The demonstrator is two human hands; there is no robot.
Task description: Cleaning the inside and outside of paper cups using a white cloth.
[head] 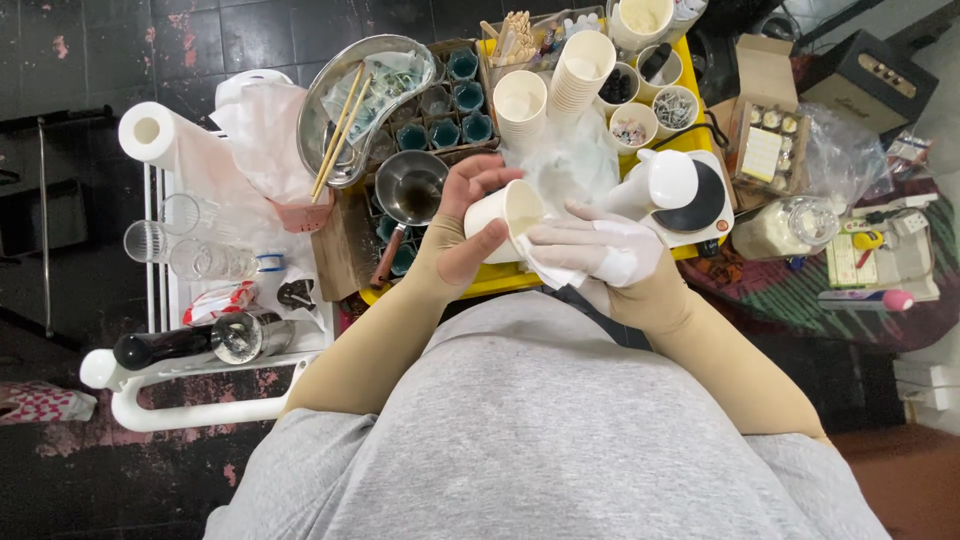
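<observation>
My left hand (462,232) grips a small white paper cup (507,212) from the side, its mouth tilted toward me. My right hand (598,250) wears a thin clear plastic glove and presses a white tissue (548,268) against the cup's rim and lower side. Both forearms are in tan sleeves. The hands hover over the near edge of a yellow tray (500,282), in front of a small steel saucepan (411,190).
Stacks of white paper cups (579,68), bowls of toppings (634,125), teal moulds (459,98), a white scale (690,196) and a steel kidney dish with chopsticks (352,105) crowd the tray. A white rack at left holds glasses (180,214), a paper roll (148,130) and a shaker (240,336).
</observation>
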